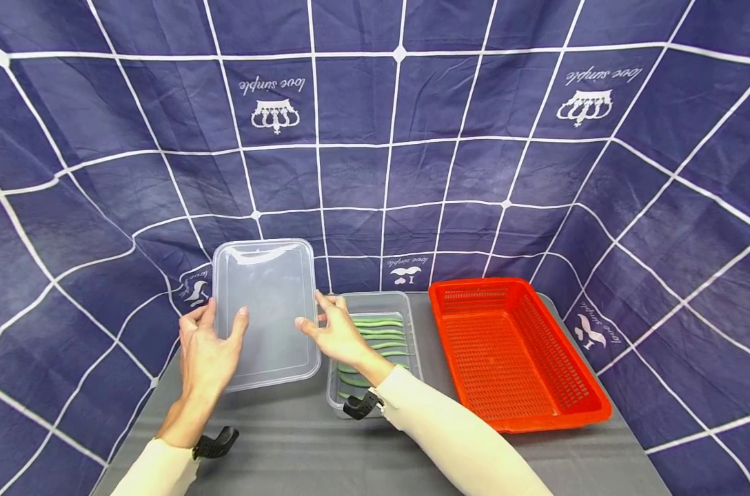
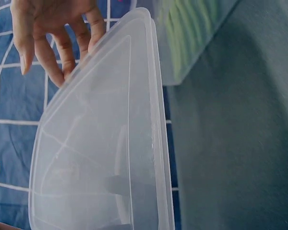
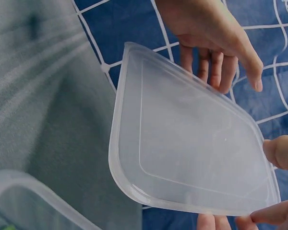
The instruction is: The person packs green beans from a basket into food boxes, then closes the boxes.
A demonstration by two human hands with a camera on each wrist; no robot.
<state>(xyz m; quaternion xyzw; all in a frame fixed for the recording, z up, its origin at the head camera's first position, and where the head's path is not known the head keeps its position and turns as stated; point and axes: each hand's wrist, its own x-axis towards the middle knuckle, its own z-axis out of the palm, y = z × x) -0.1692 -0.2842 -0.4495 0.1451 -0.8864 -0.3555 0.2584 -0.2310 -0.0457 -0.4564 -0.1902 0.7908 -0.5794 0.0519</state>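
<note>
A translucent rectangular plastic lid (image 1: 266,324) is held up, tilted, between both hands. My left hand (image 1: 207,355) supports its left edge with fairly straight fingers behind it; the thumb stands apart from the lid in the right wrist view. At the other edge, my right hand (image 1: 340,337) touches the lid with its fingertips, partly hidden behind the rim, while its thumb is raised. Below the right forearm sits a clear plastic container (image 1: 375,297). Long thin green vegetables (image 1: 380,334) lie side by side in it, partly covered from sight by that arm.
An orange-red perforated plastic basket (image 1: 489,344) stands on the right of the grey tabletop (image 1: 300,441). Blue cloth (image 1: 356,176) with white grid lines rises behind and at both sides. Each wrist wears a black strap.
</note>
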